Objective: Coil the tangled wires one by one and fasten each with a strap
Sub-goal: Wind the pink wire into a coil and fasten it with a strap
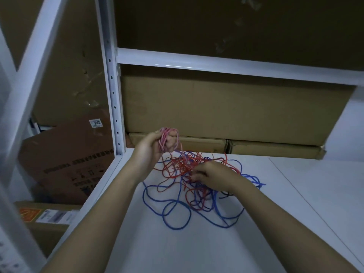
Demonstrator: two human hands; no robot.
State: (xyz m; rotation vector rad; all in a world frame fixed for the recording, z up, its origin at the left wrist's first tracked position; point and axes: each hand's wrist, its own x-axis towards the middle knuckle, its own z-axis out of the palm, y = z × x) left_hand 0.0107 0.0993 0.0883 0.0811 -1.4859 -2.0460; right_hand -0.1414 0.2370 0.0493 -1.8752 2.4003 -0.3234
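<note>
a small pink coil point(169, 139) is gripped in the curled fingers of the left hand point(151, 148), raised above the far left edge of the tangle of red and blue wires point(195, 186). the tangle is spread on the white shelf point(275, 213). strands in the tangle's middle are pinched by the right hand point(212, 175), fingers bent downward. cardboard boxes point(226, 113) are stacked behind the tangle.

surface: white shelf point(216, 253) | on it: tangled red and blue wires point(177, 194) | rear: cardboard boxes point(275, 148)
</note>
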